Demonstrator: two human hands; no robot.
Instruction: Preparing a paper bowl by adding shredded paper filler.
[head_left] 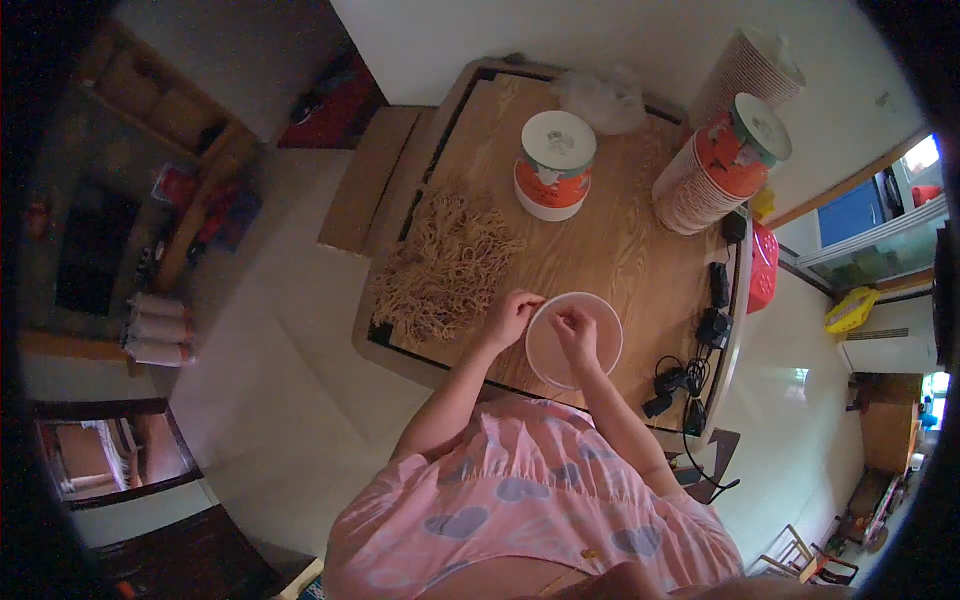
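Observation:
A white round paper bucket stands at the table's near edge, its mouth facing up. My left hand is closed at the bucket's left rim, fingertips pinched on the edge. Inside the mouth, my right hand has its fingers curled together near the far wall; what they hold, if anything, is too small to make out. To the left of my left hand lies a loose heap of tan twisted cords.
A wooden-topped table carries an orange and white bucket with a lid, tall stacks of nested buckets, a clear plastic bag and black power adapters with cables. A cardboard box adjoins its left side.

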